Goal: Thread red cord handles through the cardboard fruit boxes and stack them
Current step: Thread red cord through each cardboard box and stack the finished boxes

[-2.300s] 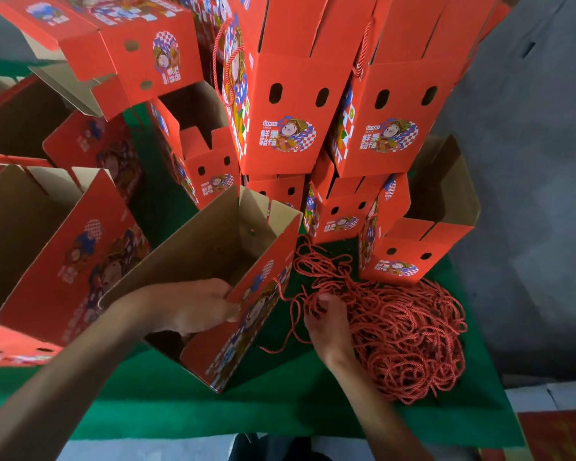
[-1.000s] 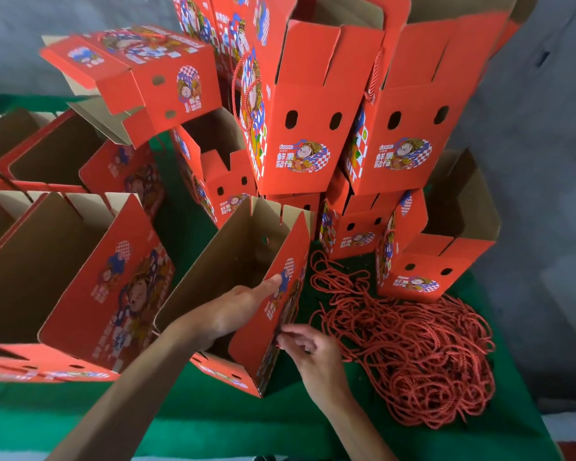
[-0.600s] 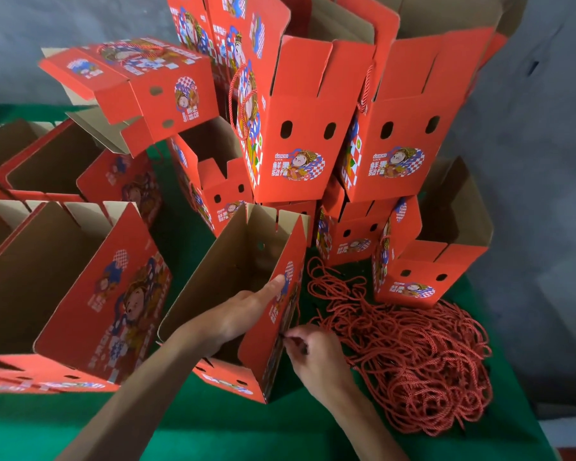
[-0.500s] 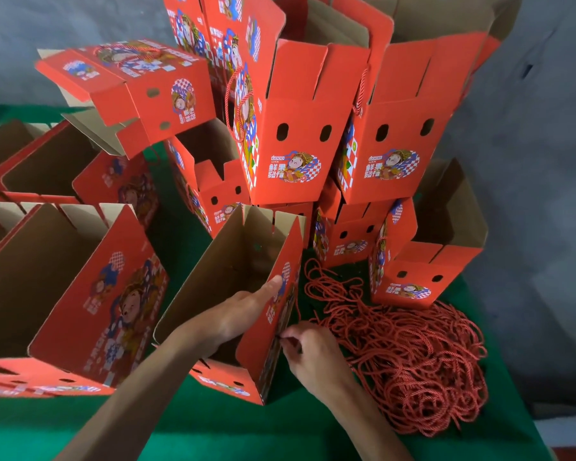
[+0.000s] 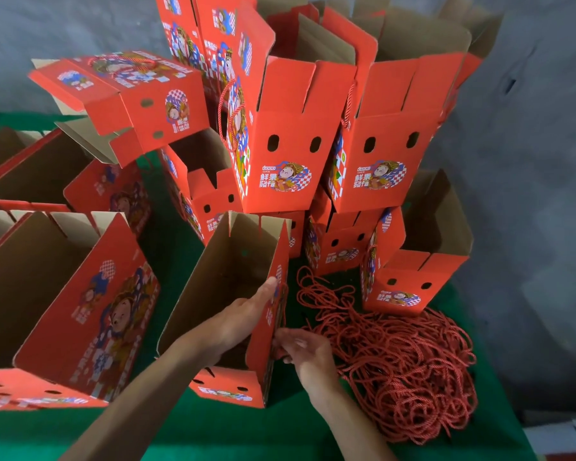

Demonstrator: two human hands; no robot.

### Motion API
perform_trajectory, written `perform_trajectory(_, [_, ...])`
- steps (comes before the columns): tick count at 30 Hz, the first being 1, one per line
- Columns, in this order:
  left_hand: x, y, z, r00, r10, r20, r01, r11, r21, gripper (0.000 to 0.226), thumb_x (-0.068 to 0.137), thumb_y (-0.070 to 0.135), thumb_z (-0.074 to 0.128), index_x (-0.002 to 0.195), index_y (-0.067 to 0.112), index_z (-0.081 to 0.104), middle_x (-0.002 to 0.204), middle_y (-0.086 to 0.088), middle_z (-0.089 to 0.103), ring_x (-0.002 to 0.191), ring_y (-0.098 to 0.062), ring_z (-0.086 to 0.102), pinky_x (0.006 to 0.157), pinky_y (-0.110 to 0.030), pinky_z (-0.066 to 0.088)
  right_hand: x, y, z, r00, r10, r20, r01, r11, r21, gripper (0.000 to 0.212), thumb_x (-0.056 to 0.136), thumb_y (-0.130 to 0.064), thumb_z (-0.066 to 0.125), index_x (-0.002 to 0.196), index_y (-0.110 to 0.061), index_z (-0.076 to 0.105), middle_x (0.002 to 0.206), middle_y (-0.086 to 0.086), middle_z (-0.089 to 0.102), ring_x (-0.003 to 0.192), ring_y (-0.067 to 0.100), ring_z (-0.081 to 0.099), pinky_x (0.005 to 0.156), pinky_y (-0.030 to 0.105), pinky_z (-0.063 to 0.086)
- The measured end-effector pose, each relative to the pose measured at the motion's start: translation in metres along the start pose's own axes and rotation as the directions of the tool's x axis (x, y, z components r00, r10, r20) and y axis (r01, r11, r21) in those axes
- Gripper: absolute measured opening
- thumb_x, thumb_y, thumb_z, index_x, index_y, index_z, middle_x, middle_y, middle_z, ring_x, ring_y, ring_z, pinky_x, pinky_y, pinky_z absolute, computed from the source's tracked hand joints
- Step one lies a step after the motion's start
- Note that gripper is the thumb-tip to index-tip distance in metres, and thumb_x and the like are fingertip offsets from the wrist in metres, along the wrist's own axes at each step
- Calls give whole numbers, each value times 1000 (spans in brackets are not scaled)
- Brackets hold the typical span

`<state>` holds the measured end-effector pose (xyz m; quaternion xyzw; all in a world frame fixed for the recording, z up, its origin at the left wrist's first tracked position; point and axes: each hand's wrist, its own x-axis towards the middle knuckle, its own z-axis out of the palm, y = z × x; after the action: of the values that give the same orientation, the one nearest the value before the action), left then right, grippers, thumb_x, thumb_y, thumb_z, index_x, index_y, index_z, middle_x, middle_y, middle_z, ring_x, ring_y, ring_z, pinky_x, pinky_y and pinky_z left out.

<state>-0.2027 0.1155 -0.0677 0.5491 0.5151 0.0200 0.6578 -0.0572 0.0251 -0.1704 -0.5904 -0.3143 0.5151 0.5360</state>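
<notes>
My left hand (image 5: 238, 322) reaches inside the open box (image 5: 228, 294), fingers straight and together against its right wall. My right hand (image 5: 301, 352) is just outside that wall, fingertips bunched; whether they pinch a cord I cannot tell. The cord pile (image 5: 403, 364) lies right of the box, stacked boxes (image 5: 313, 144) behind it.

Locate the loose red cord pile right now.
In the head view, the red cord pile lies on the green table cover at lower right, just right of the right hand and in front of the small open box.
</notes>
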Motion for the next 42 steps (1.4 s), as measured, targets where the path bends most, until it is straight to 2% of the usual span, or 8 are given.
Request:
perform_trajectory(5, [1, 8, -2, 1000, 9, -27, -2, 973, 229, 35, 101, 39, 51, 112, 13, 70, 111, -12, 73, 106, -30, 69, 99, -47, 56, -10, 3, 6, 971, -237, 1, 228, 934, -274, 18, 103, -11, 63, 96, -2, 76, 87, -2, 76, 77, 7, 73, 70, 16, 54])
perform_trajectory(9, [8, 15, 4, 990, 132, -42, -81, 799, 596, 19, 97, 22, 61, 98, 7, 72, 99, -12, 75, 89, -24, 71, 74, -32, 58, -9, 5, 6, 939, -332, 93, 305, 675, -672, 23, 105, -20, 53, 113, -13, 73, 107, 0, 70, 97, 10, 63, 85, 17, 46])
perform_trajectory(15, [19, 12, 6, 995, 96, 37, -96, 738, 668, 25, 99, 25, 63, 118, 8, 64, 114, -11, 70, 105, -25, 67, 95, -45, 56, -6, 3, 6, 935, -341, 98, 346, 814, -467, 31, 100, -13, 65, 125, -31, 66, 105, -23, 72, 98, -5, 69, 88, 15, 57])
perform_trajectory(18, [19, 14, 5, 993, 116, 31, -108, 742, 662, 29, 98, 28, 64, 119, 7, 64, 114, -11, 70, 105, -26, 67, 95, -46, 55, -7, 7, -2, 914, -366, 175, 396, 717, -573, 37, 100, -25, 64, 137, -24, 62, 118, -11, 68, 109, 2, 65, 96, 28, 57])
perform_trajectory(23, [21, 14, 6, 992, 117, 45, -117, 728, 675, 28, 98, 26, 64, 114, 3, 67, 108, -13, 73, 100, -28, 71, 91, -47, 57, -21, 1, -17, 905, -170, 389, 364, 784, -502, 70, 90, -48, 62, 152, -53, 30, 123, -19, 49, 120, -2, 52, 100, 9, 41])
perform_trajectory(29, [29, 12, 8, 983, 186, -8, -117, 648, 753, 27, 100, 23, 61, 119, 5, 64, 114, -12, 71, 101, -24, 69, 90, -42, 57, -29, 1, -23, 897, -196, 396, 406, 720, -563, 110, 66, -80, 80, 154, -52, 19, 138, -29, 39, 129, -12, 44, 101, 6, 41])
perform_trajectory(35, [27, 19, 21, 970, 230, -72, -96, 645, 758, 30, 98, 31, 57, 111, 7, 70, 111, -11, 72, 101, -26, 68, 85, -34, 56, -26, 4, -25, 898, -356, 259, 440, 749, -495, 85, 79, -66, 80, 149, -40, 39, 139, -23, 48, 132, -2, 51, 105, 16, 45])
perform_trajectory(42, [3, 38, 35, 814, 556, 169, -538, 610, 581, 34, 103, 27, 51, 78, 6, 60, 71, -5, 57, 64, -11, 54, 66, -39, 52, -25, 12, -64, 836, -541, -91, 389, 703, -595, 35, 89, -57, 74, 102, -25, 62, 100, -11, 61, 95, 9, 63, 79, 32, 55])
